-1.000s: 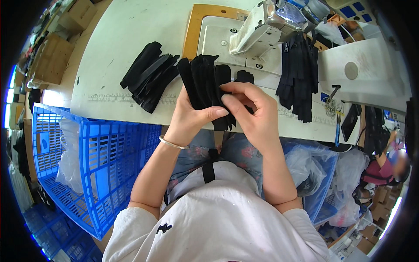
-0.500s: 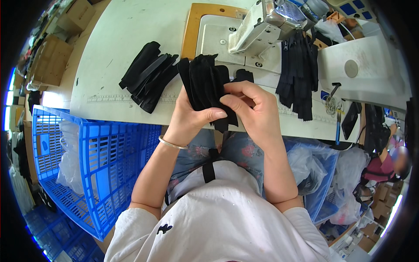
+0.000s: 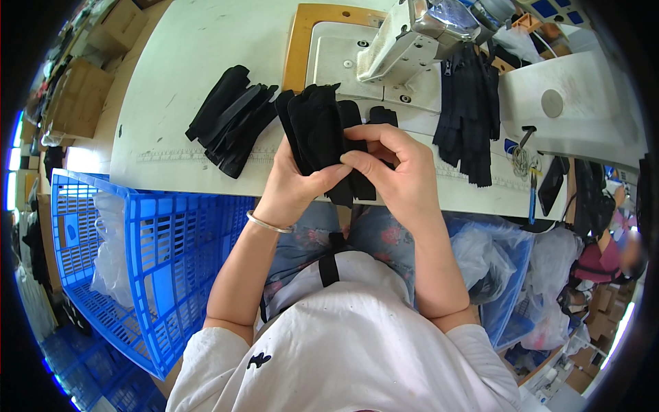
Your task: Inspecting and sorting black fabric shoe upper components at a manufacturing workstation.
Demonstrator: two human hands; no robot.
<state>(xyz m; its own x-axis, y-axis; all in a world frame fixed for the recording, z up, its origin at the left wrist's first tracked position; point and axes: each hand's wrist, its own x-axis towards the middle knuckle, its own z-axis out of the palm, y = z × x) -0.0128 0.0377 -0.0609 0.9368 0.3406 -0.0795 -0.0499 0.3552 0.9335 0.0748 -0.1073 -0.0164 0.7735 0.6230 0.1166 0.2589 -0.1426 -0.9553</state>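
Blue crate, brown cardboard box

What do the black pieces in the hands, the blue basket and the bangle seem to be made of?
Black pieces: probably fabric, matte, judging by their soft, thin, layered edges.
Blue basket: likely moulded plastic, slightly glossy, with a regular slotted grid.
Bangle: pale with a slight sheen, perhaps metal, though its look leaves that open.
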